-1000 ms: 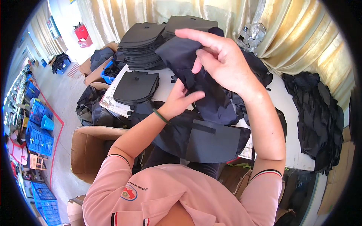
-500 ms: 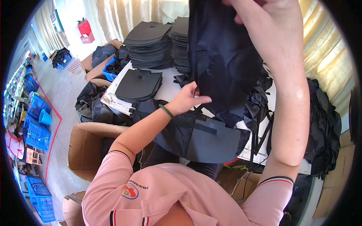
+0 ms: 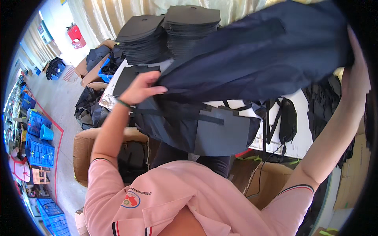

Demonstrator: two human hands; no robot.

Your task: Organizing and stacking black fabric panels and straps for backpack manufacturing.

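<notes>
Cloth point(image 3: 252, 55), edges gripped by left fingers point(image 3: 150, 76) and right fingers point(image 3: 354, 45), stretches over partly bare table point(image 3: 304, 128).

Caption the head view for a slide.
A bare left hand and a bare right hand hold a long dark navy fabric piece above a white table bearing stacked flat dark-grey panels.

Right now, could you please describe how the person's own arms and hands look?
The left hand and right hand wear no gloves. A thin dark green bangle circles the left wrist. The left sleeve and right sleeve are short and pink, with narrow striped trim at their edges.
</notes>
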